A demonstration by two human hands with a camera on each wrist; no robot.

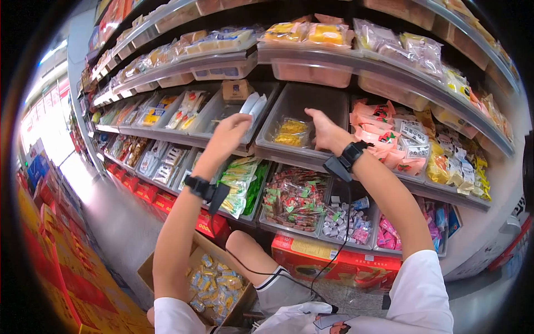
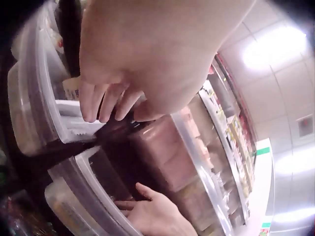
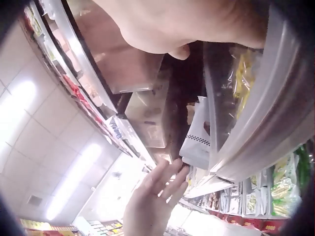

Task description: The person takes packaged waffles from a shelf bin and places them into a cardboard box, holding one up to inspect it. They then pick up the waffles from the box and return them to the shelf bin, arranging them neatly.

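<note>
My right hand (image 1: 328, 132) reaches into a grey plastic bin (image 1: 328, 103), thumb up and fingers extended down along its right side. Beside those fingers, on the bin's floor, lie clear-wrapped yellow snack packets (image 1: 291, 132). My left hand (image 1: 231, 132) hovers over the front of the neighbouring bin with its fingers loosely bent and nothing in them. White packets (image 1: 255, 106) stand in that bin just beyond the left fingertips, near a small brown box (image 1: 237, 90). In the right wrist view the left hand (image 3: 152, 196) shows spread fingers close to a white packet (image 3: 198, 140).
A shelf with more bins (image 1: 311, 72) overhangs the hands. Pink packets (image 1: 375, 133) fill the bin to the right. Below are bins of red-and-green packets (image 1: 295, 195) and green bags (image 1: 239, 183). An open carton (image 1: 147, 267) of small wrapped snacks stands by the knees. Cables hang from the wrists.
</note>
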